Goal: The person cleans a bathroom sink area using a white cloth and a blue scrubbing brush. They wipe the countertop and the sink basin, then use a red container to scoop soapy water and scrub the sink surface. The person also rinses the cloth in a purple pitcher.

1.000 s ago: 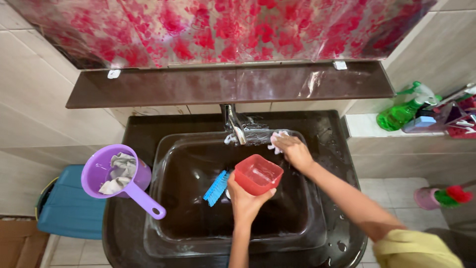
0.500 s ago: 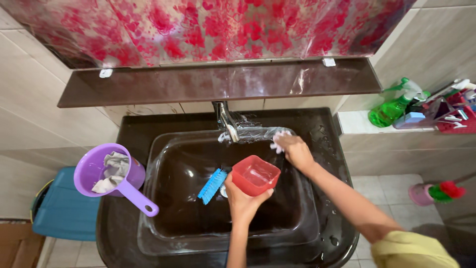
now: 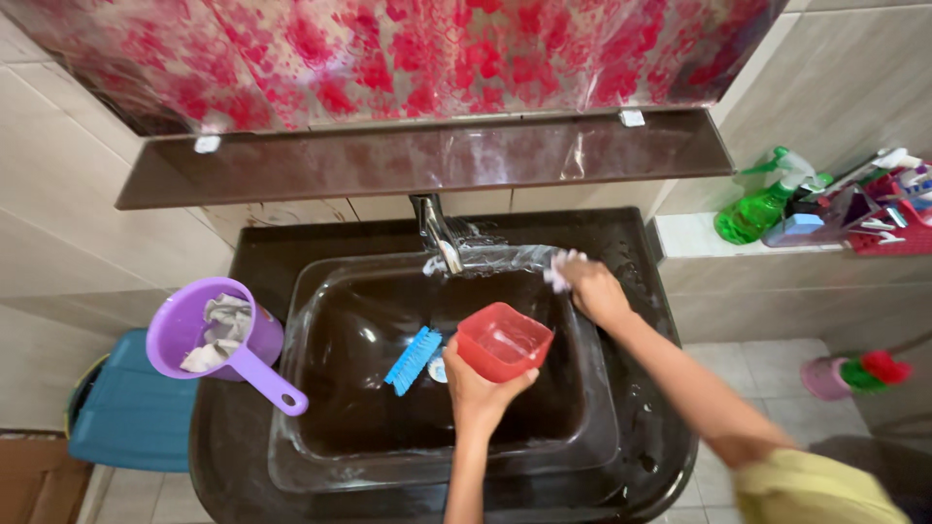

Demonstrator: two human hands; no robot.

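My left hand (image 3: 478, 390) holds a small red square container (image 3: 503, 341) over the basin of a dark sink (image 3: 320, 456). My right hand (image 3: 594, 287) presses a small pale cloth (image 3: 557, 269) against the wet back rim of the sink, just right of the metal tap (image 3: 437, 233). A blue scrub brush (image 3: 413, 359) lies inside the basin, left of the red container.
A purple scoop (image 3: 214, 340) with a crumpled cloth in it rests on the sink's left edge. A blue bin (image 3: 121, 412) stands on the floor at left. A green spray bottle (image 3: 762, 204) and a red basket (image 3: 888, 209) sit on the right ledge. A dark shelf (image 3: 417, 160) runs above.
My right hand with the cloth has slid a little along the back rim. The red container stays held over the basin. The view has shifted slightly.
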